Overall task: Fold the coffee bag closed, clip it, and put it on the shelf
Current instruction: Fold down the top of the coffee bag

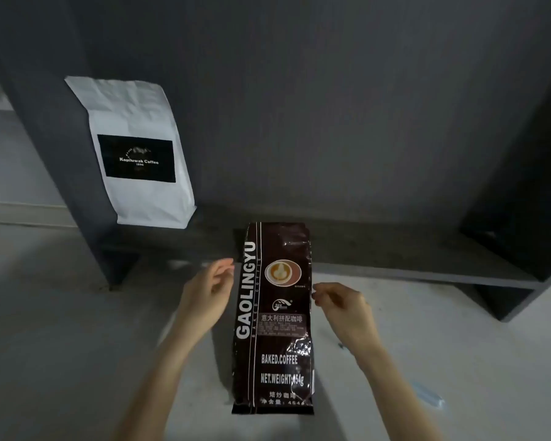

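Observation:
A tall dark brown coffee bag [274,316] with white lettering stands upright on the pale surface, its top unfolded in front of the shelf edge. My left hand [209,292] hovers just left of the bag's upper part, fingers apart, a small gap between them and the bag. My right hand [342,305] is on the bag's right side, fingertips at or just touching its edge, fingers loosely curled and holding nothing. A pale blue clip [427,394] lies on the surface at the lower right, blurred. The dark grey shelf [395,249] runs behind the bag.
A white coffee bag [134,151] with a black label stands on the shelf at the left, leaning against the dark back panel. Dark upright panels bound the shelf at left [61,154] and right [528,202]. The pale surface [61,345] extends around the brown bag.

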`<state>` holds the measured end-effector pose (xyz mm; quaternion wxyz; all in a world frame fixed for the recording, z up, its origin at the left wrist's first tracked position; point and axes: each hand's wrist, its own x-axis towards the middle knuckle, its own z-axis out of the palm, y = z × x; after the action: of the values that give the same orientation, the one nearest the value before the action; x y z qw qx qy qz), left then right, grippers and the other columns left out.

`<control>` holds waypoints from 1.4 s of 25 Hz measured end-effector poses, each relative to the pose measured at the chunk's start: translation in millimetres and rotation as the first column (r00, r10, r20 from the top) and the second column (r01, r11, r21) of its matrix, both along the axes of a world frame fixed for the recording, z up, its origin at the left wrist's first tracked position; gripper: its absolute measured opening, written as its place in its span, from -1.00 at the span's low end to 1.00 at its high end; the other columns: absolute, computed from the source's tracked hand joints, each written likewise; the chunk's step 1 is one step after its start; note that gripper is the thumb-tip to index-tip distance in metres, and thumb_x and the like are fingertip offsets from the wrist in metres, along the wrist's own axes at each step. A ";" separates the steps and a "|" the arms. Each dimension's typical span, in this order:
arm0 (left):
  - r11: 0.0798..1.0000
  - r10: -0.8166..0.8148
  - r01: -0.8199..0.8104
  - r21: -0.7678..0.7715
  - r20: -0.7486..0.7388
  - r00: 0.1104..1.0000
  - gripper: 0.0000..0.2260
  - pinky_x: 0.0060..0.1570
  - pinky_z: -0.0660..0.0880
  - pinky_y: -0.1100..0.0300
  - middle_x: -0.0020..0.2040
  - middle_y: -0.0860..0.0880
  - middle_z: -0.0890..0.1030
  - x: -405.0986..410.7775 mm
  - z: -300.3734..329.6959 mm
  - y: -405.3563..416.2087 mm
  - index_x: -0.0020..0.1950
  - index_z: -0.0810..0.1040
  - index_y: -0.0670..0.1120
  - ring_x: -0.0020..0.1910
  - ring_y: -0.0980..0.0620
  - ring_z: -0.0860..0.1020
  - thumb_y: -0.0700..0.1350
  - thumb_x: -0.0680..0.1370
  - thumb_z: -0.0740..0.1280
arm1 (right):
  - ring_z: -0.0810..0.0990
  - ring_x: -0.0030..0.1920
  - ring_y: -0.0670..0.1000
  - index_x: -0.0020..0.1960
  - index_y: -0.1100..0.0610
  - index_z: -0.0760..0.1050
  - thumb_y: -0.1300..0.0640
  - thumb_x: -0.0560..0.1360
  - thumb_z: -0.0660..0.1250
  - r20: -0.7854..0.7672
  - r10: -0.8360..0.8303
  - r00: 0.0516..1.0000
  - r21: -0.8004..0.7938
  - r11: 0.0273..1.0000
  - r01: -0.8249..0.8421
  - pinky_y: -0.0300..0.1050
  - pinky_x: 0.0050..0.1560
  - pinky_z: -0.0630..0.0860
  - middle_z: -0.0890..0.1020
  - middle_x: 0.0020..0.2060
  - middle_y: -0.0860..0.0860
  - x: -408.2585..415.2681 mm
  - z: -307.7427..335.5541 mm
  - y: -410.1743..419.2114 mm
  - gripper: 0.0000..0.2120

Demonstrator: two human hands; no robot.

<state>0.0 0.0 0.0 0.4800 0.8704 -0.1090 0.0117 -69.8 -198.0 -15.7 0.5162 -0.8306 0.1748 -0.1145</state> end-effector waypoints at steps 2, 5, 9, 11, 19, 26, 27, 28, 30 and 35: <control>1.000 0.019 -0.019 0.001 -0.052 0.998 -0.71 0.21 0.32 0.17 0.25 -0.11 0.53 -4.2 -8.1 -1.2 0.27 0.39 -0.12 0.21 -0.04 0.49 -0.13 0.56 0.16 | 0.60 -0.16 -0.12 -0.06 0.06 0.58 0.19 0.47 0.22 -0.003 -0.009 1.000 0.028 1.000 0.009 -0.44 -0.25 0.43 0.66 -0.20 -0.04 1.2 -0.9 3.7 -0.83; 1.000 -0.023 0.022 -0.021 -0.067 0.997 -0.72 0.13 0.34 0.21 0.18 -0.05 0.55 -17.0 -22.1 -4.0 0.25 0.42 -0.12 0.09 0.10 0.48 -0.12 0.56 0.16 | 0.55 -0.30 -0.29 0.04 0.10 0.56 0.18 0.48 0.22 0.013 0.006 1.000 0.081 0.997 -0.007 -0.53 -0.33 0.42 0.64 -0.21 -0.05 -2.0 -3.9 10.2 -0.81; 0.992 -0.042 0.035 -0.121 -0.051 0.998 -0.76 -0.09 0.35 0.41 -0.06 0.18 0.53 -27.7 -26.1 -6.6 0.20 0.44 -0.06 -0.14 0.33 0.44 -0.13 0.54 0.18 | 0.53 -0.19 -0.27 0.06 0.10 0.54 0.19 0.49 0.22 0.056 0.010 0.998 0.123 0.992 -0.016 -0.56 -0.32 0.42 0.61 -0.22 -0.12 -10.8 -1.2 14.5 -0.80; 0.982 0.001 -0.006 -0.188 -0.026 1.000 -0.82 -0.20 0.40 0.49 -0.11 0.17 0.55 -33.2 -26.0 -3.5 0.11 0.47 -0.04 -0.14 0.34 0.47 -0.16 0.53 0.21 | 0.59 -0.18 -0.16 0.00 0.10 0.55 0.21 0.48 0.23 0.086 -0.018 0.996 0.144 0.990 0.005 -0.55 -0.34 0.42 0.63 -0.22 -0.07 -17.3 2.8 15.7 -0.84; 0.932 0.053 -0.032 -0.360 0.048 0.997 -0.84 -0.25 0.37 0.63 -0.18 0.18 0.55 -55.9 -3.2 -3.5 -0.18 0.44 0.08 -0.24 0.50 0.50 -0.17 0.52 0.23 | 0.60 -0.27 -0.08 -0.17 0.08 0.54 0.15 0.41 0.35 0.198 -0.043 0.979 0.172 0.985 0.008 -0.24 -0.25 0.51 0.65 -0.30 0.02 -44.1 17.8 22.4 -0.99; 0.922 -0.014 0.031 -0.386 0.049 0.999 -0.86 -0.25 0.40 0.58 -0.17 0.12 0.58 -66.4 2.6 -3.1 -0.19 0.44 0.06 -0.25 0.43 0.53 -0.15 0.52 0.22 | 0.59 -0.22 -0.08 -0.19 0.13 0.54 0.19 0.44 0.32 0.256 -0.073 0.964 0.164 0.986 0.031 -0.35 -0.32 0.48 0.66 -0.25 0.05 -51.1 19.3 21.8 -0.95; 0.921 -0.025 0.042 -0.387 0.051 0.998 -0.86 -0.26 0.40 0.58 -0.17 0.12 0.58 -66.9 3.4 -2.7 -0.19 0.44 0.06 -0.26 0.43 0.52 -0.16 0.52 0.22 | 0.57 -0.24 -0.17 -0.20 0.13 0.54 0.20 0.43 0.33 0.266 -0.081 0.961 0.168 0.985 0.036 -0.43 -0.34 0.46 0.64 -0.25 0.02 -52.0 19.1 21.9 -0.95; 0.916 -0.038 0.055 -0.397 0.051 0.998 -0.86 -0.26 0.39 0.58 -0.18 0.10 0.58 -67.9 3.9 -2.6 -0.20 0.44 0.05 -0.27 0.43 0.52 -0.17 0.52 0.22 | 0.55 -0.25 -0.24 -0.20 0.11 0.54 0.20 0.43 0.33 0.271 -0.089 0.958 0.168 0.985 0.044 -0.48 -0.34 0.43 0.61 -0.23 -0.01 -52.9 19.2 21.4 -0.95; 0.897 -0.076 0.087 -0.433 0.043 0.996 -0.88 -0.26 0.39 0.58 -0.18 0.04 0.58 -70.1 4.6 -2.8 -0.19 0.45 -0.03 -0.28 0.41 0.53 -0.21 0.52 0.21 | 0.53 -0.25 -0.30 -0.21 0.07 0.53 0.21 0.42 0.35 0.276 -0.100 0.956 0.172 0.984 0.053 -0.51 -0.34 0.41 0.54 -0.16 -0.03 -53.6 19.1 18.9 -0.93; 0.867 -0.116 0.107 -0.487 0.011 0.993 -0.88 -0.21 0.42 0.57 -0.15 0.05 0.59 -69.3 4.1 -3.3 -0.16 0.47 -0.02 -0.24 0.40 0.55 -0.23 0.50 0.25 | 0.64 -0.15 -0.08 -0.21 0.04 0.56 0.22 0.44 0.32 0.257 -0.086 0.963 0.294 0.956 0.007 -0.29 -0.22 0.53 0.68 -0.19 -0.04 -56.0 15.8 15.2 -0.88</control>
<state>-69.3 -3.3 4.1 0.6844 0.7139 -0.1481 0.0029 -125.8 -182.8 0.1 0.6484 -0.7183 0.1384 -0.2108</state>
